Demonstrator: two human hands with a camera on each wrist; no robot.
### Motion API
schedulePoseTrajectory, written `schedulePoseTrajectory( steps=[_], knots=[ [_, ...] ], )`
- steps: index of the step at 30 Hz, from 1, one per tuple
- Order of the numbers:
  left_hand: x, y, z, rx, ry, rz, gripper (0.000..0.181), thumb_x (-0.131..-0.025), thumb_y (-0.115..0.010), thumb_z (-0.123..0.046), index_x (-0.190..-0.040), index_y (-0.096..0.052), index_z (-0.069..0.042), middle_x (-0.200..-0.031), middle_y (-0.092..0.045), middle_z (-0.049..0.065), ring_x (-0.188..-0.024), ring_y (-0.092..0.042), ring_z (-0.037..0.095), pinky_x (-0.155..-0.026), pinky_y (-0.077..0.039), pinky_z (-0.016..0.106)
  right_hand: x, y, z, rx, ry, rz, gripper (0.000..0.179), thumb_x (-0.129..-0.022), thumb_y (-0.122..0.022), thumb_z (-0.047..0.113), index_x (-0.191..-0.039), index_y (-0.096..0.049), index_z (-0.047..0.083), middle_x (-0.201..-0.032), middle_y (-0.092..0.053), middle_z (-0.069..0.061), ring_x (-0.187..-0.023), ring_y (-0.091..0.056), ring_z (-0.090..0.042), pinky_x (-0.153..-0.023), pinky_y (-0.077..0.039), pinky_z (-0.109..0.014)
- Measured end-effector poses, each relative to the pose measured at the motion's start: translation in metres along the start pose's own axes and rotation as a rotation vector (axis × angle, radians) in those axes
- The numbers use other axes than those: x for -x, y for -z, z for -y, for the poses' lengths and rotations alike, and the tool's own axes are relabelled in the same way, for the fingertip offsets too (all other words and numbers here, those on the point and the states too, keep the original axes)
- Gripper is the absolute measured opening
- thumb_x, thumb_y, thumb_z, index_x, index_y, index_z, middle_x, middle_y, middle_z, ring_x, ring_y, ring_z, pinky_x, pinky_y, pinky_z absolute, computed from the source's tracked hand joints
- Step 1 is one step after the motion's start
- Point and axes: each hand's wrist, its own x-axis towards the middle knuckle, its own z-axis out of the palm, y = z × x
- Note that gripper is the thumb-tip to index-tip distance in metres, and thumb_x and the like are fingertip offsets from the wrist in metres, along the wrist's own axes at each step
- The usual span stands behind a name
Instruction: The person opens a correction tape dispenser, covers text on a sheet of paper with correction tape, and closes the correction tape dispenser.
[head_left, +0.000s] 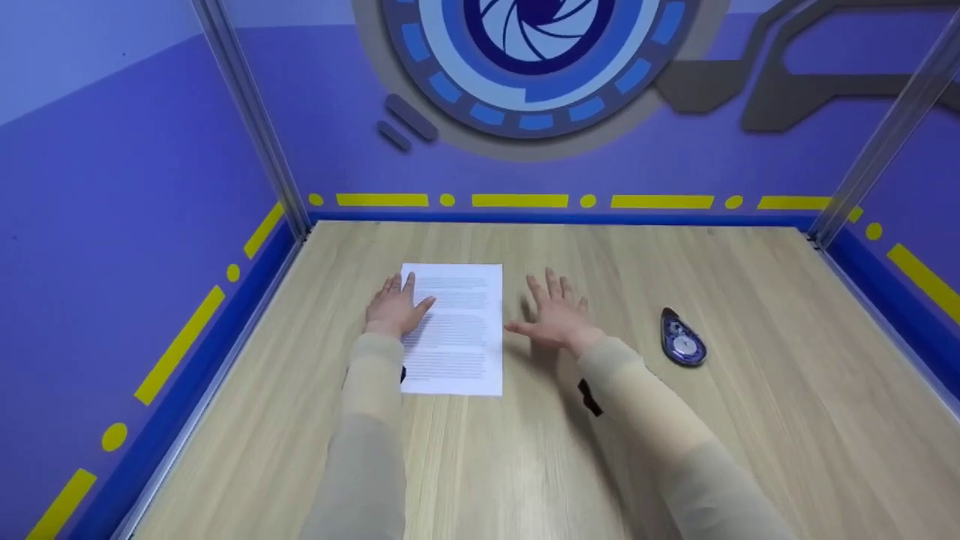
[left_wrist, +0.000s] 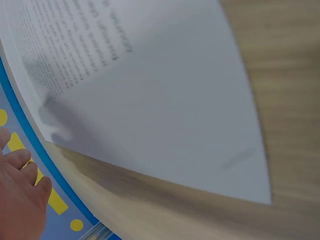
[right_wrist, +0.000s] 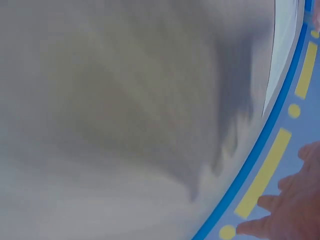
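A white printed sheet of paper (head_left: 454, 345) lies on the wooden table, its lines of text showing in the left wrist view too. Over its left edge is my left hand (head_left: 395, 306), fingers extended forward and thumb reaching across the text. My right hand (head_left: 556, 319) is just right of the sheet, fingers spread and thumb pointing toward the paper's edge. A shadow falls on the table beneath it. Neither hand holds anything. Right of my right hand lies a dark, teardrop-shaped correction tape dispenser (head_left: 683, 339) with a see-through case.
The light wooden table (head_left: 735, 450) runs back to a blue-purple wall panel (head_left: 337, 112) with yellow dashes. Similar panels stand at the left and right, with metal posts (head_left: 259, 112) in the corners.
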Motion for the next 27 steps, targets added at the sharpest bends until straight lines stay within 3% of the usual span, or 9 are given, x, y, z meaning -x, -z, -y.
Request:
schedulePoseTrajectory(
  steps=[8, 17, 27],
  knots=[
    [0.006, -0.001, 0.003, 0.052, 0.042, 0.068, 0.064, -0.111, -0.039, -0.040, -0.160, -0.030, 0.000, -0.171, -0.021, 0.020, -0.160, -0.019, 0.035, -0.132, -0.019, 0.048, 0.003, -0.021, 0.026, -0.046, 0.095, 0.106, 0.103, -0.090, -0.067, 0.064, -0.167, -0.016, 0.018, -0.175, -0.006, -0.011, -0.162, -0.008, -0.037, -0.129, -0.011, -0.066],
    [0.005, -0.007, 0.002, 0.046, 0.049, 0.091, 0.064, -0.110, -0.042, -0.040, -0.158, -0.035, 0.002, -0.169, -0.026, 0.021, -0.159, -0.023, 0.036, -0.131, -0.023, 0.048, 0.008, -0.034, 0.048, -0.027, 0.218, 0.200, 0.084, -0.097, -0.067, 0.048, -0.164, -0.028, 0.013, -0.174, -0.016, -0.008, -0.162, -0.015, -0.032, -0.126, -0.022, -0.067],
    [0.003, -0.008, -0.005, 0.001, 0.074, 0.103, 0.070, -0.108, -0.045, -0.044, -0.156, -0.035, 0.007, -0.168, -0.026, 0.023, -0.159, -0.022, 0.037, -0.130, -0.024, 0.048, 0.007, -0.042, 0.050, 0.034, 0.200, 0.211, 0.071, -0.099, -0.066, 0.042, -0.159, -0.040, 0.013, -0.172, -0.024, -0.008, -0.161, -0.018, -0.031, -0.124, -0.024, -0.068]
  ],
)
